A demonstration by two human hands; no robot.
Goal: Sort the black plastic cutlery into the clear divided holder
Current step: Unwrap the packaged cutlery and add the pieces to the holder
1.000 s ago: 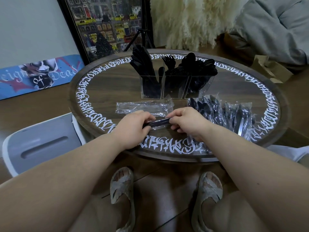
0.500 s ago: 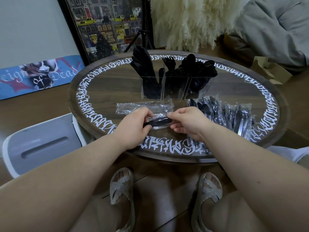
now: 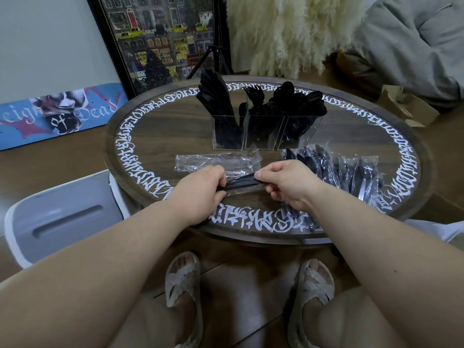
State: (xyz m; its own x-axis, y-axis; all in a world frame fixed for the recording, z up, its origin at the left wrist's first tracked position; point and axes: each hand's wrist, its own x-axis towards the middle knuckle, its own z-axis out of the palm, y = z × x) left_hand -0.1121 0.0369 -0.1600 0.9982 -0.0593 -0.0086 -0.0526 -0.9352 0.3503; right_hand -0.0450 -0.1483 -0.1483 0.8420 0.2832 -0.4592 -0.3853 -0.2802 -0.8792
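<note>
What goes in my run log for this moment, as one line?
stage: unwrapping | left hand: pinches wrapped cutlery packet | right hand: pinches other end | holder: three compartments filled | wrapped packets: right

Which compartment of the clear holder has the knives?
The leftmost compartment of the clear holder: flat blades stand in it, while the middle one shows fork tines and the right one rounded spoon bowls.
</note>
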